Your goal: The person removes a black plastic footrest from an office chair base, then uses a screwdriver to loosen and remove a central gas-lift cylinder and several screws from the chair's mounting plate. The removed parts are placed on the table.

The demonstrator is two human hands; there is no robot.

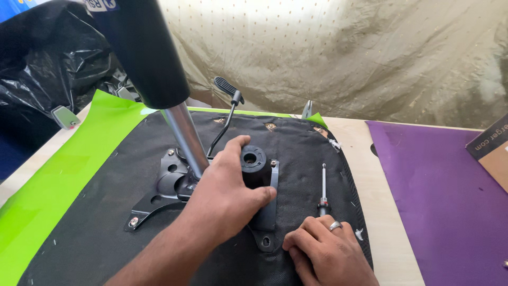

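Screwdriver (323,185) lies shaft toward 12 o'clock, handle under my right hand (325,249), fingers curled on it; my left hand (225,193) clasps the black knob (254,164).

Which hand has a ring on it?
The right hand has it: a silver ring on one finger, and that hand rests by the screwdriver. The left hand, gripping the black knob, shows no ring.

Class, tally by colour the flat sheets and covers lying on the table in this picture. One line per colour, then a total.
Green sheet: 1
Purple sheet: 1
Black seat cover: 1
Total: 3
The left hand grips a black knob; the right hand holds a screwdriver.
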